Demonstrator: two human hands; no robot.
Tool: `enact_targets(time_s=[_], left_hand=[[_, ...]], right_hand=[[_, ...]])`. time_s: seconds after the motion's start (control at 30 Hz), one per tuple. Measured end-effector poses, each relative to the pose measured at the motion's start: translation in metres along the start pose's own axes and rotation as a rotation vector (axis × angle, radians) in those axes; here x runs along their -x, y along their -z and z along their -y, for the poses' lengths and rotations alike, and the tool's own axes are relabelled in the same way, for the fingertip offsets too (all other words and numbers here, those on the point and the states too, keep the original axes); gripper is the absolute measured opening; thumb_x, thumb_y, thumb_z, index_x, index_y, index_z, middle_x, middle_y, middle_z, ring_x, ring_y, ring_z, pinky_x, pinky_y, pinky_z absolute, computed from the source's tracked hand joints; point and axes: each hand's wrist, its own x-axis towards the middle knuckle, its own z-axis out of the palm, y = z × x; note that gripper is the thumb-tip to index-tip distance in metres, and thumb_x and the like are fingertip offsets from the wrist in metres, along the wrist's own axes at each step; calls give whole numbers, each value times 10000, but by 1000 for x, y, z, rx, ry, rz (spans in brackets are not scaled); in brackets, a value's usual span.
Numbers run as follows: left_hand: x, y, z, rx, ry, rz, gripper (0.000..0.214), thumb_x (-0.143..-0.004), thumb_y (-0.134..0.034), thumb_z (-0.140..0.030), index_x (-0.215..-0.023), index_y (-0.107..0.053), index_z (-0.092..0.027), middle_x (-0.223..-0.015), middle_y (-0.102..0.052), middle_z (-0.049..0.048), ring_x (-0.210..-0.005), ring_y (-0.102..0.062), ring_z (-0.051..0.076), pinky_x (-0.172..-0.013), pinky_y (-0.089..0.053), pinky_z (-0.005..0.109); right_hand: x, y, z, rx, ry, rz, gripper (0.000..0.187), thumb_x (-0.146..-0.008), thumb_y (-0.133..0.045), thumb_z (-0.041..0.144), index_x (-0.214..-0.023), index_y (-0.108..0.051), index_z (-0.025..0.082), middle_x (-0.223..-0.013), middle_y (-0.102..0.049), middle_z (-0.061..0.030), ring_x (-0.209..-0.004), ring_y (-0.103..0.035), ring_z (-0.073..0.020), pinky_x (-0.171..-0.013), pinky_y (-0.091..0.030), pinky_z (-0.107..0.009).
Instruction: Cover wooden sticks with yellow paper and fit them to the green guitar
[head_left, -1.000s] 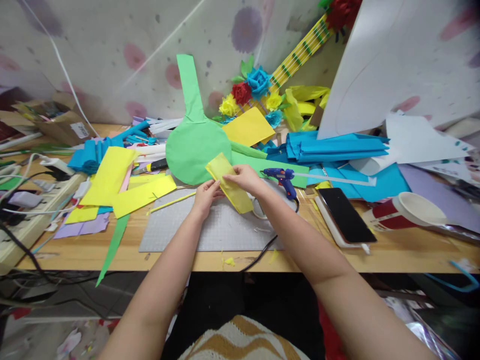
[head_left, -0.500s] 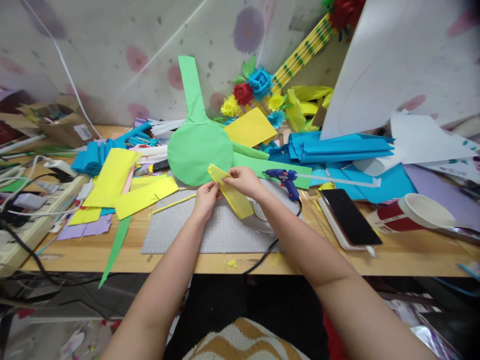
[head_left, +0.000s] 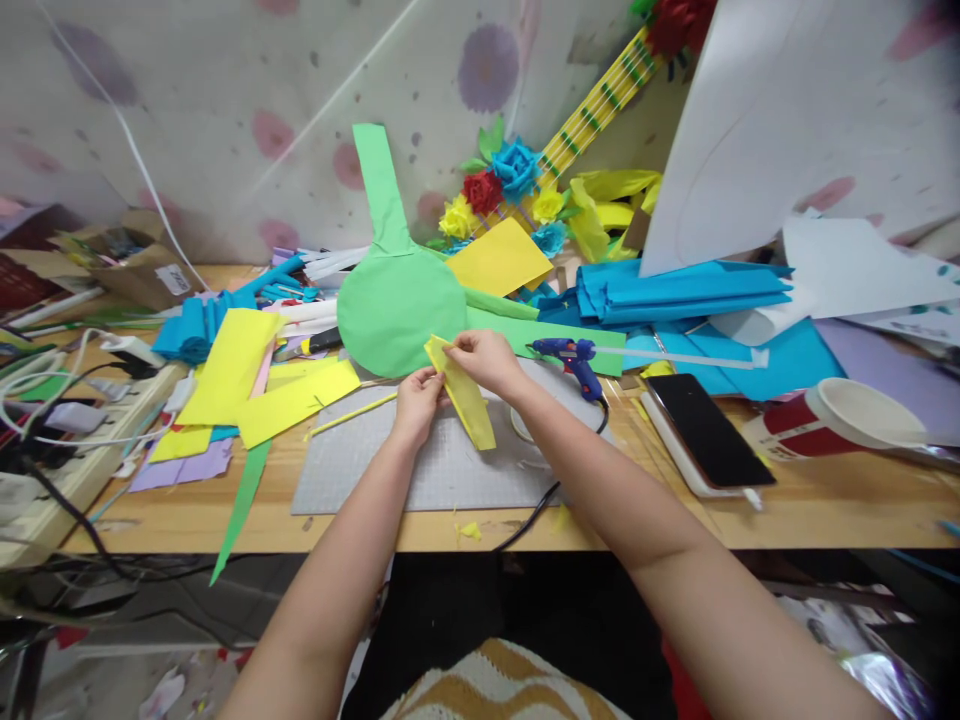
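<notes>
Left hand (head_left: 418, 405) and right hand (head_left: 485, 360) pinch the folded yellow paper (head_left: 469, 408) over the cutting mat (head_left: 450, 482), back from the table's front edge (head_left: 435, 532); a loosened pinch could skew its layers, a rightward swing knock the glue gun (head_left: 576, 360).

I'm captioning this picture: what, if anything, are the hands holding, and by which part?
Folded yellow paper. The left hand and right hand both pinch it toward its upper end; its lower end is free.
</notes>
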Motion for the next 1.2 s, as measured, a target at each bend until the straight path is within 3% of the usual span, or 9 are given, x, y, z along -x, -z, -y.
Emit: enact_targets(time_s=[0.27,0.67,0.77,0.9,1.0,1.2], left_hand=[[0,1,-3,61,63,38,213,-632,-677,-258,-777,-587,-131,-692,-649,23,-571,-605,104,-546,-495,219],[0,3,-5,84,112,25,171,-624,-693,-228,-683,-572,-122,-650,-639,30,-558,-597,95,-568,-498,221],[-1,4,-6,118,107,32,153,-633,-685,-206,-678,-567,-120,-673,-652,45,-591,-614,107,-613,-510,239],[-1,6,-5,185,78,-10,165,-645,-680,-209,-682,-547,-118,-657,-651,42,-594,-619,103,-628,-509,229],[-2,7,-6,204,44,-21,177,-651,-678,-222,-702,-544,-118,-683,-656,44,-611,-624,100,-632,-505,221],[-2,8,-14,205,-8,-27,204,-692,-636,-309,-764,-567,-131,-742,-663,46,-626,-627,105,-638,-506,236]], right_hand=[[-2,2,-5,-41,71,11,278,-768,-471,362,-728,-666,170,-651,-629,-1,-588,-497,-95,-518,-290,-199],[-6,-3,-14,-139,37,28,278,-769,-476,367,-766,-661,160,-710,-640,-9,-652,-525,-103,-573,-344,-195],[-8,-2,-19,-228,5,96,366,-730,-525,447,-902,-633,142,-876,-645,-46,-760,-549,-124,-652,-386,-212],[0,0,-28,-272,-39,288,592,-597,-655,469,-1071,-558,129,-1040,-606,-87,-857,-553,-156,-717,-410,-242],[6,0,-36,-275,-17,362,560,-559,-703,365,-1052,-568,137,-1010,-618,-58,-849,-557,-153,-723,-413,-236],[6,3,-41,-188,-40,351,455,-568,-698,276,-991,-599,141,-931,-634,-25,-803,-561,-147,-689,-407,-222]])
